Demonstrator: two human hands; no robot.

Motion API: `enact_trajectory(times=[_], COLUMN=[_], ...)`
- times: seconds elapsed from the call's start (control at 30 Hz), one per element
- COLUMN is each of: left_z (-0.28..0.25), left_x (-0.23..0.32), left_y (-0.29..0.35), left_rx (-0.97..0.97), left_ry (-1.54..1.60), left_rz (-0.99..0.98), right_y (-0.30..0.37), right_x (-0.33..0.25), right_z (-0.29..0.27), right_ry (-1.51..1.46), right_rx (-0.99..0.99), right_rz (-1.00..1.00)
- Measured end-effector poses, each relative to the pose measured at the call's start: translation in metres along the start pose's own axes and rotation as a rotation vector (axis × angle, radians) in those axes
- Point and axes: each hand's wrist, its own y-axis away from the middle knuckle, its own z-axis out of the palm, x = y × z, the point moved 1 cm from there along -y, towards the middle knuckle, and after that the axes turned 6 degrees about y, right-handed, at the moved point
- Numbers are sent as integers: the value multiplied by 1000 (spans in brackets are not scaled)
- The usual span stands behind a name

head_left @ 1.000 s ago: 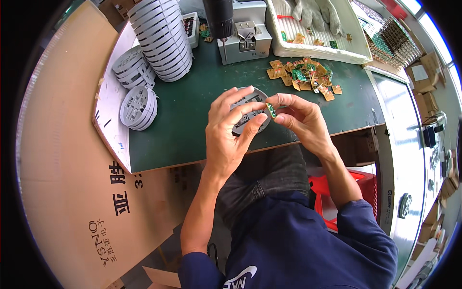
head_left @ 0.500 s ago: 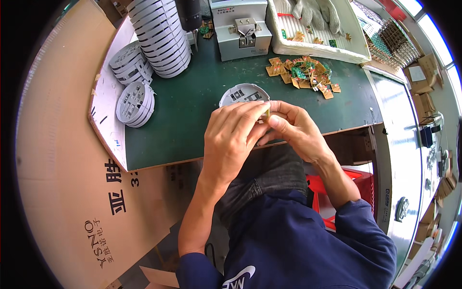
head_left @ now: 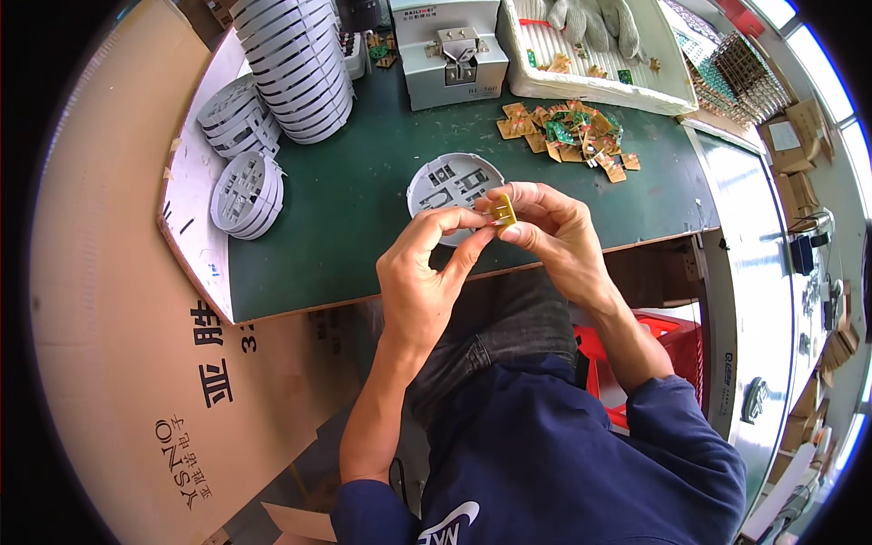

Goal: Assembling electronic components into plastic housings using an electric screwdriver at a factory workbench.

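A small yellow-brown circuit board (head_left: pixel 507 210) with metal pins is held up near the table's front edge. My right hand (head_left: pixel 565 238) pinches its edge between thumb and fingers. The thumb and index finger of my left hand (head_left: pixel 418 268) close on the board's pin side, where a bit of red shows. What exactly those left fingertips grip is partly hidden. Just behind the hands, a round light-grey plastic housing (head_left: pixel 434 189) with cutouts lies on the green tabletop (head_left: pixel 336 227), its near rim partly covered by my fingers.
A heap of similar boards (head_left: pixel 572 134) lies at the back right, before a white foam tray (head_left: pixel 599 98) with gloves. A grey machine (head_left: pixel 454 74) stands at the back. Tall stacked housings (head_left: pixel 304 82) and a lower stack (head_left: pixel 245 195) are left, beside a pale side board (head_left: pixel 186 209).
My left hand has lowered and drawn back slightly, uncovering the board and more of the round housing. The board has turned so its pin side shows, still in my right hand.
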Motion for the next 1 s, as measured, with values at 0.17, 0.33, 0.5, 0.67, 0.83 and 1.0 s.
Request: enact_trajectory(times=[0.17,0.33,0.5,0.67,0.83,1.0], left_z=[3,5,3,-1,-3,-17], left_x=[0,-4,-3,4,-7,-18], left_y=[6,6,7,5,7,-4], left_rx=[33,68,93,52,36,34], left_ry=[63,66,174,-77,-53,-230], left_rz=[-67,-45,-60,159,135,4], right_y=[3,3,2,2,4,-31], right_x=[2,2,6,4,-1,-37], right_z=[12,14,13,13,11,-4], right_ry=[-19,1,32,83,363,1050], right_rx=[52,85,56,60,70,65], right_rz=[-44,-60,-96,-118,-30,-273])
